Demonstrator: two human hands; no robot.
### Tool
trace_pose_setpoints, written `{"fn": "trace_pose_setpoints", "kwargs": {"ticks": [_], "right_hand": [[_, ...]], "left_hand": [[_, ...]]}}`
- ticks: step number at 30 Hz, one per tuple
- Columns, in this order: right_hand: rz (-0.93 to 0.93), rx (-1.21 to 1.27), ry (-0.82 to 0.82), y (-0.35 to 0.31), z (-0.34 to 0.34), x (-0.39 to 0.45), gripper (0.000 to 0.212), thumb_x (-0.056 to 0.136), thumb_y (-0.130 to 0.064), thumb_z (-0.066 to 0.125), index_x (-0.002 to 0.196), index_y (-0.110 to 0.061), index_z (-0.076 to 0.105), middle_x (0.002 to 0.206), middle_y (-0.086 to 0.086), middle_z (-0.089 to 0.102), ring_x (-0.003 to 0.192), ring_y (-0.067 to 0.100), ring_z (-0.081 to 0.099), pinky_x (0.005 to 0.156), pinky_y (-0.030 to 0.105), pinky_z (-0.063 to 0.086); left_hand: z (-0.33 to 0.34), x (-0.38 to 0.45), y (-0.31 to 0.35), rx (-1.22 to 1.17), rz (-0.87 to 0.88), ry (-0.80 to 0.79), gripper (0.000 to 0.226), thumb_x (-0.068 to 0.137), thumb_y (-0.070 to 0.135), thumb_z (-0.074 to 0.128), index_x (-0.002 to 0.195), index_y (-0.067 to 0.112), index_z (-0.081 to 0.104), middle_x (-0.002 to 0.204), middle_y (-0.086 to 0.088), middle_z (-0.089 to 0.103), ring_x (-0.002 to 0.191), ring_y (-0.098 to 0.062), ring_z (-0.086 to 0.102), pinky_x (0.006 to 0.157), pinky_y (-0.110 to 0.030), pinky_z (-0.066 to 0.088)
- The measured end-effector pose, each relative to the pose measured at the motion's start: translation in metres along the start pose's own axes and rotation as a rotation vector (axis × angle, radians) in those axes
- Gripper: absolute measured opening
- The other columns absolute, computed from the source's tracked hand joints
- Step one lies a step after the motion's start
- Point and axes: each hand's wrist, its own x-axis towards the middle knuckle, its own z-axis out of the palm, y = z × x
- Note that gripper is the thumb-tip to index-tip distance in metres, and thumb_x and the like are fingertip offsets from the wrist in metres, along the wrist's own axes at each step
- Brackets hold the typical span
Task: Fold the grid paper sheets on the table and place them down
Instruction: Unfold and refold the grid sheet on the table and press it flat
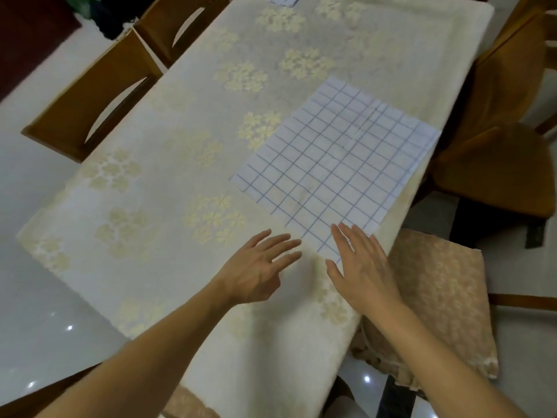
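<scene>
Grid paper (337, 164) lies flat ahead; right hand (360, 267) open over its near corner, left hand (259, 270) open just beside.

Your left hand (259, 267) and right hand (361, 267) are bare, with no gloves, rings or watch showing. Both forearms are uncovered as far as they reach into view; no sleeve shows. Your fingers are slim, with short, plain nails.

I see the worktop (156, 267) under a cream floral tablecloth (211, 131); one grid paper sheet (337, 158) lies flat near its right edge.
</scene>
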Motion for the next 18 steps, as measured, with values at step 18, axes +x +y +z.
{"fn": "trace_pose_setpoints", "kwargs": {"ticks": [18], "right_hand": [[-0.035,-0.175,0.006,-0.001,0.081,0.083,0.072,0.098,-0.067,0.017,0.157,-0.029,0.007,0.166,-0.002,0.006,0.153,0.021,-0.003,0.122,0.051,0.008]], "left_hand": [[0.05,0.08,-0.186,0.092,0.374,-0.023,0.063,0.1,0.049,0.041,0.155,0.019,0.029,0.163,-0.008,0.023,0.15,-0.027,0.021,0.119,-0.051,0.025]]}}
